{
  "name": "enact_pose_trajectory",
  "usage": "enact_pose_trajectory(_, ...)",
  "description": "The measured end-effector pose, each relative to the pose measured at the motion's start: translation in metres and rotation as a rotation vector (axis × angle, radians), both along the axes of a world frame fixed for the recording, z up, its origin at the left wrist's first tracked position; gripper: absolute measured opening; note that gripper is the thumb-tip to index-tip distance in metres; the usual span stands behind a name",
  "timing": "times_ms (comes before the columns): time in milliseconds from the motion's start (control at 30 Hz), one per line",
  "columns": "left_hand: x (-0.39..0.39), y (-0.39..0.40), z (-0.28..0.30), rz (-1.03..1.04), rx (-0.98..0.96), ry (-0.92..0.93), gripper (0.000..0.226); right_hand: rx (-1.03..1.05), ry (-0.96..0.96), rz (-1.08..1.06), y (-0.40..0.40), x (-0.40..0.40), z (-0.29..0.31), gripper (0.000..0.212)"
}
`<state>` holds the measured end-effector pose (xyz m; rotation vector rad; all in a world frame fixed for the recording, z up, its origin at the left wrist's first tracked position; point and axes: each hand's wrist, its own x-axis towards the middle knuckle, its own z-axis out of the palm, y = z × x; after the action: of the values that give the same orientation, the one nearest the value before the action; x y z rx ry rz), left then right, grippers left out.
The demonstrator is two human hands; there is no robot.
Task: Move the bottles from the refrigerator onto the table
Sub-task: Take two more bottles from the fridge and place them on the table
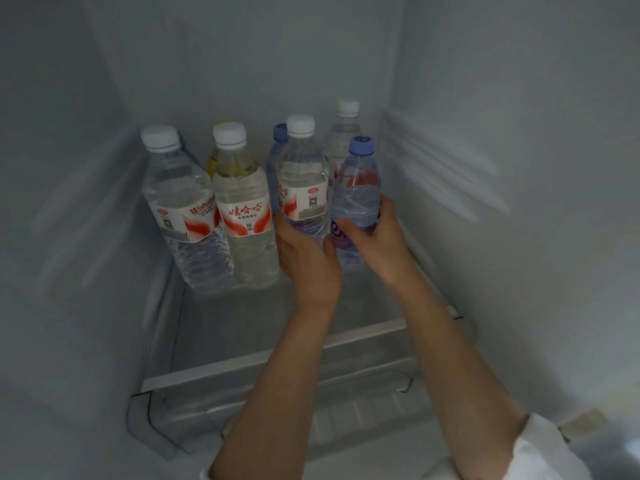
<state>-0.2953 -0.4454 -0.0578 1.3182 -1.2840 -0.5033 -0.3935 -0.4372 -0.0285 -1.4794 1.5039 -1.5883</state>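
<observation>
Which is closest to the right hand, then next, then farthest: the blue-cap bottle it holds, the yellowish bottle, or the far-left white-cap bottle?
From the right hand:
1. Blue-cap bottle, held in it, on the right.
2. Yellowish bottle, middle-left.
3. White-cap bottle, far left.

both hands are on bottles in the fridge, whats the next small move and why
Probably lift both bottles straight up and draw them back over the shelf edge. The left hand already grips the white-capped bottle and the right hand grips the blue-capped bottle, both upright, with other bottles close beside and behind.
</observation>
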Motion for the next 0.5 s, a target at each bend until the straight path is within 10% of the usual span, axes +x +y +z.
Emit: enact_pose_trajectory(500,0.001,0.071,0.01,-0.112,-0.016,-0.017,0.082,-0.147,-0.031,-0.162,0.066,0.002,-0.005,0.051)
